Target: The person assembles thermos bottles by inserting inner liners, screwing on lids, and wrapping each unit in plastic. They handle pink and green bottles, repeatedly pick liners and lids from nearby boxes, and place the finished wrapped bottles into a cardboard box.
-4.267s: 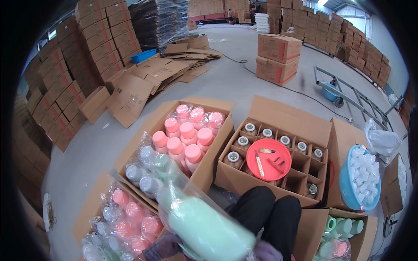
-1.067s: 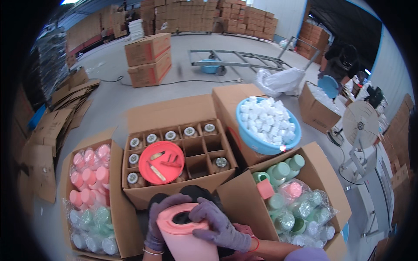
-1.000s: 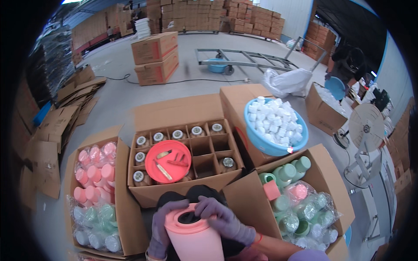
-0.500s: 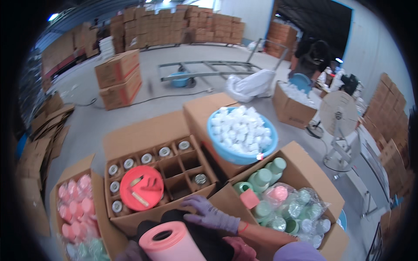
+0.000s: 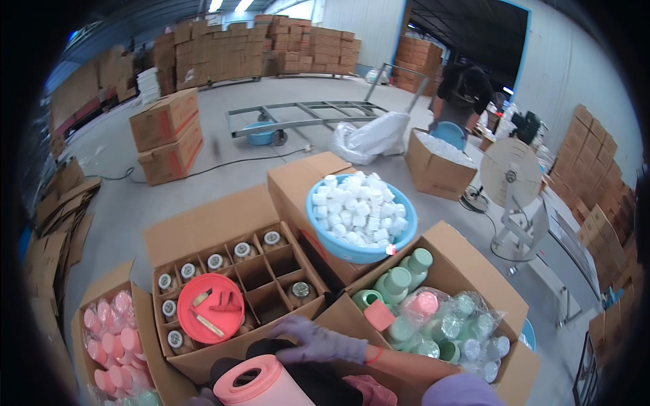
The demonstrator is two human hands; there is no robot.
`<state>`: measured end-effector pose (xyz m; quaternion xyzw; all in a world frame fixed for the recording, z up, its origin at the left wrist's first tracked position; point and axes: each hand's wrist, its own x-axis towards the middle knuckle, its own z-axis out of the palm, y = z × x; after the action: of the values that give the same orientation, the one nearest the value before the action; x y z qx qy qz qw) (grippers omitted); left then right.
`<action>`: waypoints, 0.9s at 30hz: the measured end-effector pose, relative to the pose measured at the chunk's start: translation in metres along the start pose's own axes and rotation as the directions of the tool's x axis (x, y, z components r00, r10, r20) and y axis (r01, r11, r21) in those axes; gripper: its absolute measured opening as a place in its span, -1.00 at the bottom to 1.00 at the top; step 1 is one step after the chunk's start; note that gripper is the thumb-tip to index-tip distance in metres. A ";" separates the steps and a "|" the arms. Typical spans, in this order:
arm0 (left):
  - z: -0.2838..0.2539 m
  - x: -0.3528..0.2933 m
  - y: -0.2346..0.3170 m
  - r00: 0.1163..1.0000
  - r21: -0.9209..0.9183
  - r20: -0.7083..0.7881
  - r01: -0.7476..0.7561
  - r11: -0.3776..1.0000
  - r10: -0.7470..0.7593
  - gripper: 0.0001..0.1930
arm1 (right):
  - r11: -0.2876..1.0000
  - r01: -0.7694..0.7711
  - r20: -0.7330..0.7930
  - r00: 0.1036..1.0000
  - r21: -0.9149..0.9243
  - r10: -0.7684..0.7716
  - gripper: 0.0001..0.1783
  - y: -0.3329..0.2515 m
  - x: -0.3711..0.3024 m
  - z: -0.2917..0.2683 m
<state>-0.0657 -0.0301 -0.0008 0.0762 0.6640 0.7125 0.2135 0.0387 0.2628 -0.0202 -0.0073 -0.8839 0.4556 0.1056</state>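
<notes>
At the lower edge a pink cylindrical container [image 5: 267,382] with a round opening leans in front of my dark clothing. My left hand [image 5: 202,398], gloved, barely shows beside it; its fingers are hidden, so I cannot tell its grip. Gloved in grey-purple, my right hand [image 5: 315,340] reaches across above the container, fingers apart and holding nothing. Just beyond it stands a divided carton [image 5: 261,325] with several silver-topped bottles [image 5: 242,251] in its compartments. A red round tray [image 5: 220,298] rests on top, carrying a cutter-like tool and small pieces.
On the right, a carton [image 5: 504,291] holds green bottles [image 5: 393,284] and plastic-wrapped pieces. A blue basin [image 5: 359,254] of white caps sits on a box behind. Pink pieces fill the left carton [image 5: 172,372]. Farther off are a cart frame [image 5: 308,115], a fan [image 5: 511,177] and a bending person [image 5: 464,91].
The view has shifted, so the background sits further left. My right hand has drawn slightly lower, nearer the pink container, with its fingers still apart. Less of my left hand shows.
</notes>
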 end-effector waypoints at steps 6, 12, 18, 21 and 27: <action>0.013 -0.002 0.024 0.972 -0.054 0.228 -0.046 0.997 0.058 -0.55 | 0.950 -0.027 0.084 0.996 0.310 0.001 -0.41 -0.016 0.001 -0.002; 0.028 0.015 0.012 0.946 0.000 0.306 -0.111 0.994 0.105 -0.51 | 0.884 -0.165 0.101 0.986 0.437 0.134 -0.36 -0.048 -0.006 -0.012; -0.022 0.041 -0.036 0.878 -0.194 0.295 -0.331 0.924 0.376 -0.08 | 0.883 -0.235 0.073 0.972 0.407 0.225 -0.42 -0.021 -0.016 -0.024; 0.025 0.057 0.015 0.758 -0.234 0.649 0.123 0.964 0.061 -0.02 | 0.853 -0.031 0.007 0.999 0.521 0.032 -0.58 -0.037 0.017 0.013; 0.086 0.112 0.042 0.954 -0.293 0.300 0.093 0.952 -0.001 -0.61 | 0.984 -0.135 -0.319 0.943 -0.116 0.092 -0.80 0.024 0.078 0.019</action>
<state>-0.1407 0.0926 0.0300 0.1324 0.5086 0.7813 0.3366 -0.0431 0.2703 -0.0367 -0.1376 -0.8831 0.3927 0.2168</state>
